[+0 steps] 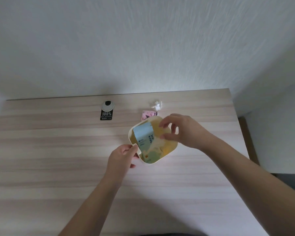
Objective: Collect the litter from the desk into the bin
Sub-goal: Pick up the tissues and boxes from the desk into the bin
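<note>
A small cream bin [172,148] with a yellow inside stands on the wooden desk [58,159]. A light blue and green packet [146,142] lies tilted inside it. My left hand [122,155] grips the bin's near-left rim. Over the bin's right side hovers my right hand [179,131], fingers spread and nothing in them, its fingertips just off the packet. Behind the bin lie a pink wrapper [147,114], partly hidden by the rim, and a crumpled white tissue [156,105].
A round cable grommet [107,105] and a black "100%" sticker [106,115] sit at the desk's back left. The white wall rises behind the desk. The desk's right edge [242,133] drops to the floor.
</note>
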Demonstrator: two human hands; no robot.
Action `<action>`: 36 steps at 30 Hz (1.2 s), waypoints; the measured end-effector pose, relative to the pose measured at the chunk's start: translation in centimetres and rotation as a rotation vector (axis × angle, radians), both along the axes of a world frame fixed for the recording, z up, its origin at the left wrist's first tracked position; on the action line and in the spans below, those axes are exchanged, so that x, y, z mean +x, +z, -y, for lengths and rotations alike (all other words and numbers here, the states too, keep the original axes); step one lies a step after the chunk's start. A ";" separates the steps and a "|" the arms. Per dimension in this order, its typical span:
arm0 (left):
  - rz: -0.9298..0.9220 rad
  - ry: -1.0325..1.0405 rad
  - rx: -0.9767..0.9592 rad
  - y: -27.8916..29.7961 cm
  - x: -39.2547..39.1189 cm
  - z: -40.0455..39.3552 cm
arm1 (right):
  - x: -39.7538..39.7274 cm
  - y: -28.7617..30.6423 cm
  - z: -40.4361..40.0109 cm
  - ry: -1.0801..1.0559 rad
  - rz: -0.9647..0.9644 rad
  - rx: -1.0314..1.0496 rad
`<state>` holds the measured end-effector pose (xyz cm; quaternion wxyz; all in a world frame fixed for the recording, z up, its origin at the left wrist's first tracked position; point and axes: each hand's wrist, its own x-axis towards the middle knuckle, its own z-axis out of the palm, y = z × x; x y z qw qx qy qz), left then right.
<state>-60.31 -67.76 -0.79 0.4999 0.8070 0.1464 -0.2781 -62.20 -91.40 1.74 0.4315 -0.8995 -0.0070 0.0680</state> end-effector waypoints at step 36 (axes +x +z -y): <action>-0.003 0.083 0.057 -1.3 3.7 -4.6 | 8.0 -15.2 4.0 -0.160 -0.164 -0.431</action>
